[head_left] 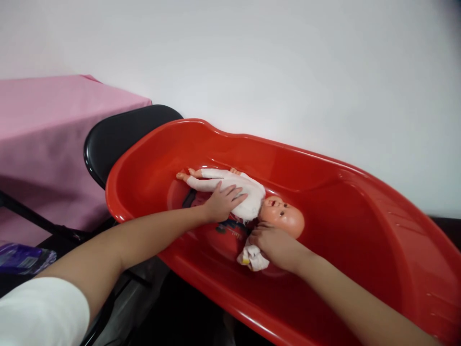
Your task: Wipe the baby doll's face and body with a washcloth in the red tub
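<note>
A baby doll (248,198) with a white cloth body lies on its back in a red baby bathtub (345,230), its feet toward the left and its head to the right. My left hand (223,202) rests flat on the doll's trunk with the fingers spread. Below the doll's head, my right hand (270,242) is closed around a small white cloth (255,258) with a yellow patch. Part of the cloth is hidden under the fingers. Dark print shows on the tub floor beneath the doll.
A black chair (126,137) stands behind the tub's left end. Beyond it, a pink cloth (46,120) covers a table. At the lower left lies a purple package (25,258). A pale wall (270,62) runs along the tub's far side.
</note>
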`<state>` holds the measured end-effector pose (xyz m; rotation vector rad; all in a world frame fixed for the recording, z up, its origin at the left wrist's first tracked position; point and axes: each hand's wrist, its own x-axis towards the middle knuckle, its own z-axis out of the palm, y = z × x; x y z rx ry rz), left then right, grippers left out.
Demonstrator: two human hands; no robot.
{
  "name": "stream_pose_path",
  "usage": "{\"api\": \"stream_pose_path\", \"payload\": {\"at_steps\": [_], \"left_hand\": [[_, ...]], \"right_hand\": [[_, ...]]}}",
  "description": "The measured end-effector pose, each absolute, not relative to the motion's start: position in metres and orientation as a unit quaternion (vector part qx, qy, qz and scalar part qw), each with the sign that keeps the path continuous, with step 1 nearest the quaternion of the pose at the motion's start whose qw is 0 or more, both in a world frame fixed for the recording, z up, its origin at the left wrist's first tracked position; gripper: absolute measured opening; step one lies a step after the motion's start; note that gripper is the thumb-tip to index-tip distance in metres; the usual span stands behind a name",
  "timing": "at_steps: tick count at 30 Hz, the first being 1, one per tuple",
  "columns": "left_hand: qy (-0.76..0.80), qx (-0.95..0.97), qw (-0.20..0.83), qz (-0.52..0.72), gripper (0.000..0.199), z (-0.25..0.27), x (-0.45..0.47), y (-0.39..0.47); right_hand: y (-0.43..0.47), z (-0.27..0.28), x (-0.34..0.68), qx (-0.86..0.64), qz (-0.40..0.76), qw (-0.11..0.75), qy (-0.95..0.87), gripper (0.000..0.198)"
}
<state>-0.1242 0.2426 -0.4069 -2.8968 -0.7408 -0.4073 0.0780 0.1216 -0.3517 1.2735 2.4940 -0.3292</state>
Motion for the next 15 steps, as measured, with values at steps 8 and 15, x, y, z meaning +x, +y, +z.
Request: {"api": "stream_pose_path", "payload": {"at_steps": [8, 15], "left_hand": [[-0.205, -0.965, 0.098, -0.128, 0.047, -0.359, -0.108, 0.275], [-0.286, -0.942, 0.084, -0.157, 0.039, -0.322, -0.072, 0.298]], "right_hand": [[0.123, -0.346, 0.067, 0.358, 0.086, 0.147, 0.918, 0.018], [0.179, -0.372, 0.036, 0.144, 0.184, 0.097, 0.968, 0.030]]}}
